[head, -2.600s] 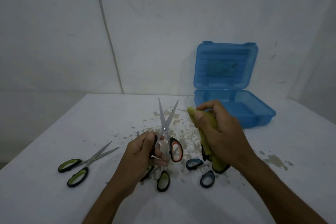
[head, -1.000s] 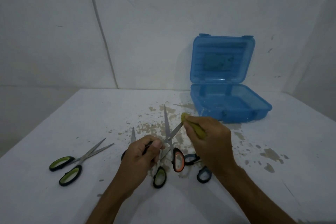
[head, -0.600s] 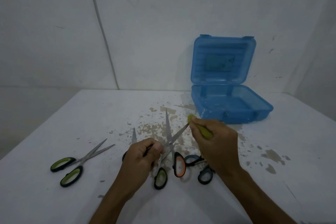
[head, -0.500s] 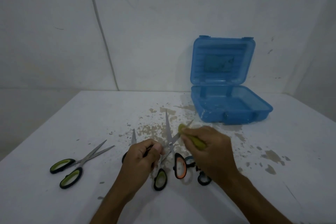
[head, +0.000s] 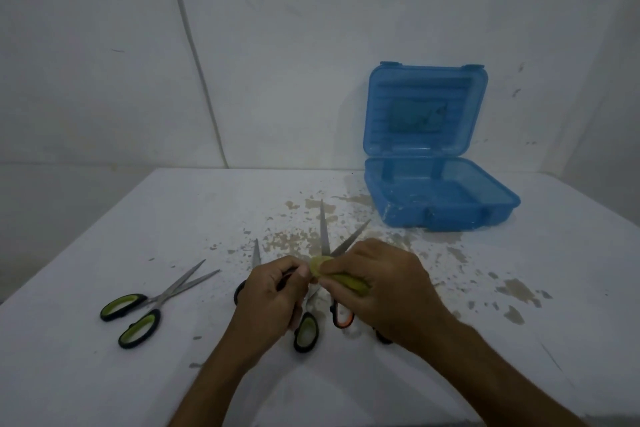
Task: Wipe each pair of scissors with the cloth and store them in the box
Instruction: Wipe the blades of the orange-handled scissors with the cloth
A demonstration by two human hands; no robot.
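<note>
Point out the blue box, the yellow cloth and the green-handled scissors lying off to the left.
blue box (head: 446, 218): head view, front wall of the open base.
yellow cloth (head: 346, 279): head view, fold gripped in the right hand.
green-handled scissors (head: 138, 314): head view, between the handle loops.

Both forearms are bare, with no sleeve in view. The left hand (head: 273, 291) and the right hand (head: 384, 284) wear no gloves. No rings or watch show.

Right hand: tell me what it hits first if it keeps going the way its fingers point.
The right hand, gripping the yellow-green cloth, points left; it would probably meet the left hand first.
</note>
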